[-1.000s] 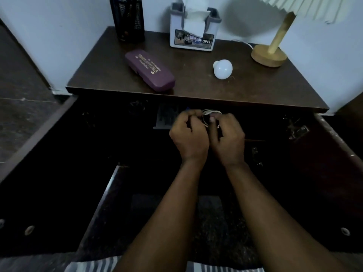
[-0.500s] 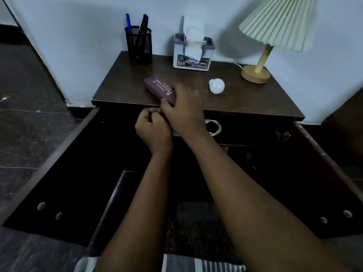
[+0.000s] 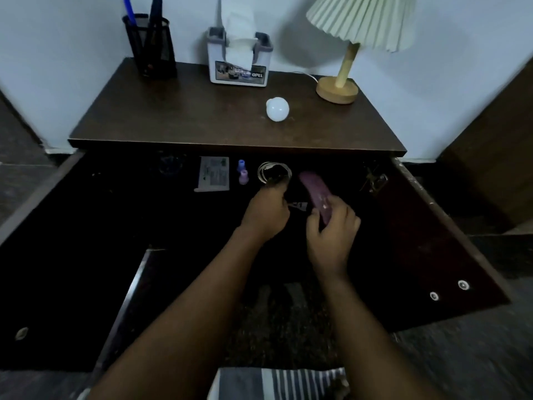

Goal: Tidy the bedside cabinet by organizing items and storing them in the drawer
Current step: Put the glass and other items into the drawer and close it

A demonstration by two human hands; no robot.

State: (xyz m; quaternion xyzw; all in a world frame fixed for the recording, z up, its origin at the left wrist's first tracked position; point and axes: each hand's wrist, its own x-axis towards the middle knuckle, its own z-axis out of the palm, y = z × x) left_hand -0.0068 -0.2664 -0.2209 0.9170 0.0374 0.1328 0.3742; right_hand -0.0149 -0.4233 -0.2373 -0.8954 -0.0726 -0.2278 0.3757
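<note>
My right hand (image 3: pixel 331 235) grips the near end of a purple glasses case (image 3: pixel 315 192), which lies low inside the open dark drawer (image 3: pixel 432 215). My left hand (image 3: pixel 266 212) is beside it with curled fingers touching a coiled white cable (image 3: pixel 274 172) in the drawer. Also in the drawer lie a flat printed packet (image 3: pixel 214 177) and two small purple bottles (image 3: pixel 242 171). On the dark cabinet top (image 3: pixel 178 111) a white light bulb (image 3: pixel 277 108) lies loose.
At the back of the cabinet top stand a black mesh pen holder (image 3: pixel 151 47), a tissue box (image 3: pixel 239 62) and a lamp (image 3: pixel 346 79) with a pleated shade. A metal latch (image 3: pixel 375 180) sits at the drawer's right side. Striped fabric (image 3: pixel 277 382) lies at the bottom edge.
My right hand took the purple case off the cabinet top and brought it down into the drawer. My left hand shifted right to the coiled cable.
</note>
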